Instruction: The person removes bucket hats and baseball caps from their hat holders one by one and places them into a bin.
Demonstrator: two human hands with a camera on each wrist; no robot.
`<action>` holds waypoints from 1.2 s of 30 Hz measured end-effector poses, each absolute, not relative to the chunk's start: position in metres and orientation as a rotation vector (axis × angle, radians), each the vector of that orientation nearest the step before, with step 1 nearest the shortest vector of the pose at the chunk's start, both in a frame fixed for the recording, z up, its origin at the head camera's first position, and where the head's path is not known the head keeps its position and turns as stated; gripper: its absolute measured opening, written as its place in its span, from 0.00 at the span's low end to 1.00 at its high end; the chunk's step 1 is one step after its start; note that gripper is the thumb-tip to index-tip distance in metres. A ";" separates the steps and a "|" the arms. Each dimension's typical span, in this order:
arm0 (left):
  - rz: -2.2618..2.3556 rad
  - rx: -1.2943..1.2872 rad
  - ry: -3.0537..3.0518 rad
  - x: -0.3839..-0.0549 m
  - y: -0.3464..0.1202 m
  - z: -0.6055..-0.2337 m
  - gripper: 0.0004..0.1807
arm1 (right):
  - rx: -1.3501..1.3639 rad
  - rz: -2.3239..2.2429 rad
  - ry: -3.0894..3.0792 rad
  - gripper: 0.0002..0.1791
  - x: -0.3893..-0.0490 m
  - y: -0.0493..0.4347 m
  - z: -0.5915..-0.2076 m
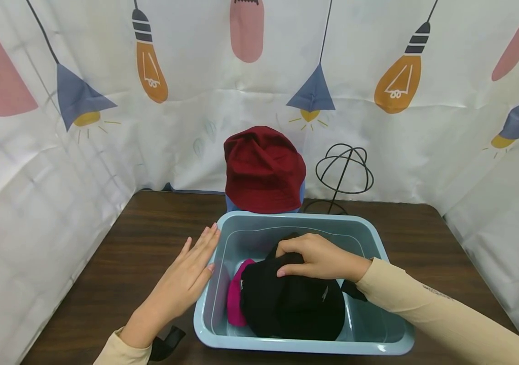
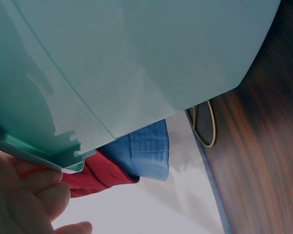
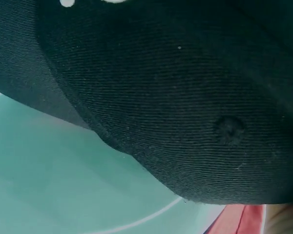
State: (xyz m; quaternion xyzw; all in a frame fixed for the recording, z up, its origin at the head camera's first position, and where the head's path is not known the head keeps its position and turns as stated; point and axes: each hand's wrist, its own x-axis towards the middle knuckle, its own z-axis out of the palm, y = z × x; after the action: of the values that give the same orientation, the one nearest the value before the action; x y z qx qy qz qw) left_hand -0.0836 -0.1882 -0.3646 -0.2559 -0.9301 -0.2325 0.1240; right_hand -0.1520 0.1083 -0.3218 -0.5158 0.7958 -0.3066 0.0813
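As the head view shows, the right hand pinches the upper part of a black hat inside a blue plastic bin, the thumb near and the other fingers bent over the cloth. A magenta hat lies close against its left side; because the two crowd together, lifting the black hat could drag the magenta one along. The left hand, fingers straight and holding nothing, stands along the left rim, where a firm push could slide the bin across the counter. Behind the far rim, a red hat and a wire stand are near enough to be knocked should the bin shift backward.

In the left wrist view, the bin's wall fills most of the field, and the left fingers lie at the rim beside the red hat; how hard they press cannot be told.

In the right wrist view, ribbed black cloth dominates and the depth of the grip is hidden. A shallow pinch on so soft a fold might let the hat slip.
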 end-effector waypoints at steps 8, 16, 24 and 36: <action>-0.650 -0.757 -2.703 -0.084 -0.188 -0.365 0.33 | -1.516 -0.844 2.392 0.12 -0.158 0.095 -0.329; -0.603 -0.774 -2.699 -0.085 -0.187 -0.365 0.33 | -1.473 -0.784 2.404 0.11 -0.166 0.084 -0.334; -0.619 -0.765 -2.703 -0.084 -0.188 -0.364 0.33 | -1.499 -0.688 2.439 0.11 -0.174 0.072 -0.343; -0.641 -0.762 -2.705 -0.085 -0.189 -0.364 0.32 | -1.443 -0.625 2.459 0.11 -0.175 0.060 -0.354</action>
State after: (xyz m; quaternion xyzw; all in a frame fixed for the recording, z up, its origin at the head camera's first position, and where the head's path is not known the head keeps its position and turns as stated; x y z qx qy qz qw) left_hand -0.0846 -0.1888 -0.3641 -0.2622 -0.9306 -0.2204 0.1290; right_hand -0.1745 0.0595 -0.3535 -0.4913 0.8372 -0.2128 0.1111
